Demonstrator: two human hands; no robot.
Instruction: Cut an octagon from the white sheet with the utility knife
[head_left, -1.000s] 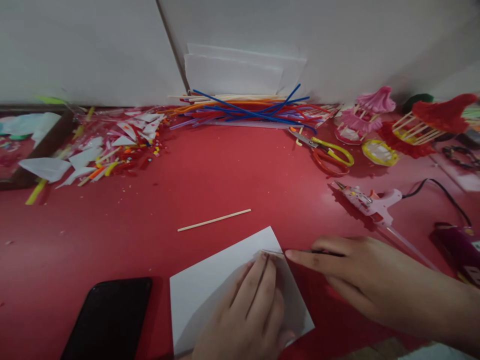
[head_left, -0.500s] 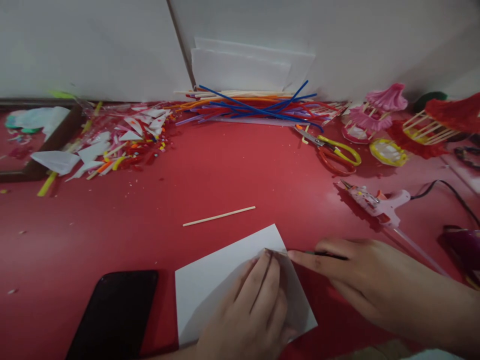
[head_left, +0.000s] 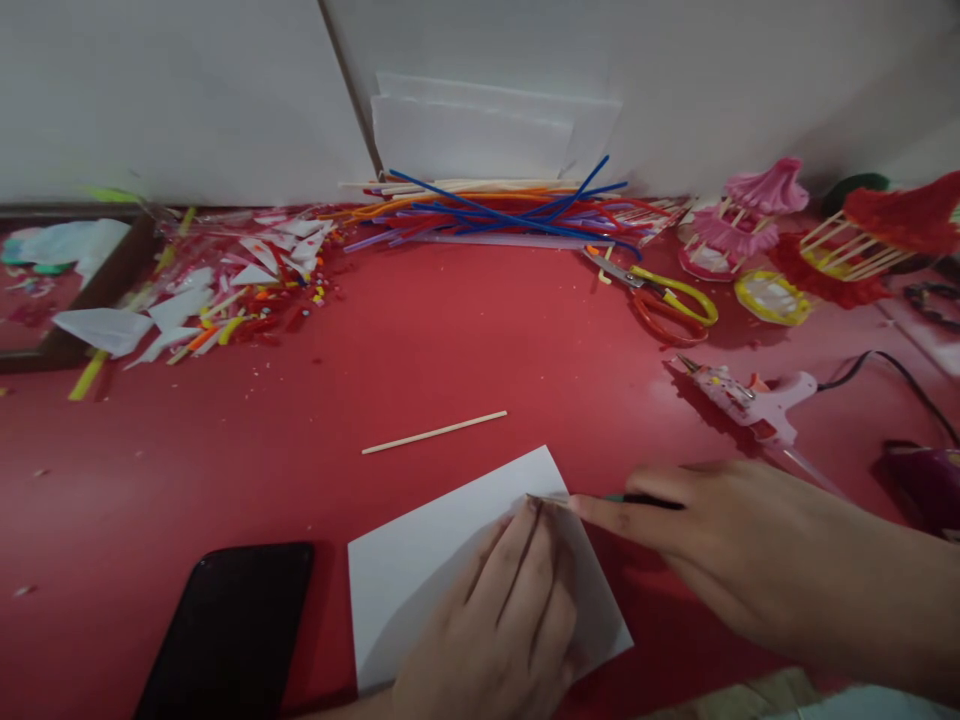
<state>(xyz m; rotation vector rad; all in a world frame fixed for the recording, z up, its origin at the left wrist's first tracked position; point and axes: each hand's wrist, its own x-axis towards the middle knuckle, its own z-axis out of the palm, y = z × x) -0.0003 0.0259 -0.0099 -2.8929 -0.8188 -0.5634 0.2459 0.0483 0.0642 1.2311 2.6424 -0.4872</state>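
Note:
My left hand [head_left: 502, 610] rests on a white sheet [head_left: 420, 560], its fingers pressed together on a thin, pale wooden stick [head_left: 555, 502] that is mostly hidden. From the right, my right hand [head_left: 697, 540] grips a slim craft knife [head_left: 652, 501] with a dark and green handle. Its index finger lies stretched along the tool, the tip at the sheet's right edge, close to the left fingertips. The blade is hard to make out. Another wooden stick [head_left: 435, 432] lies on the red table just beyond the sheet.
A black phone [head_left: 225, 630] lies left of the sheet. To the right are a pink glue gun [head_left: 750, 400], scissors [head_left: 660, 295] and small red and pink stick-built models [head_left: 862, 240]. Coloured pipe cleaners [head_left: 510, 215] line the wall; scraps [head_left: 225, 300] are heaped at left.
The view has shifted slightly. My right hand has tilted a little and shows more of the green on the knife handle. My left hand keeps its place on the sheet.

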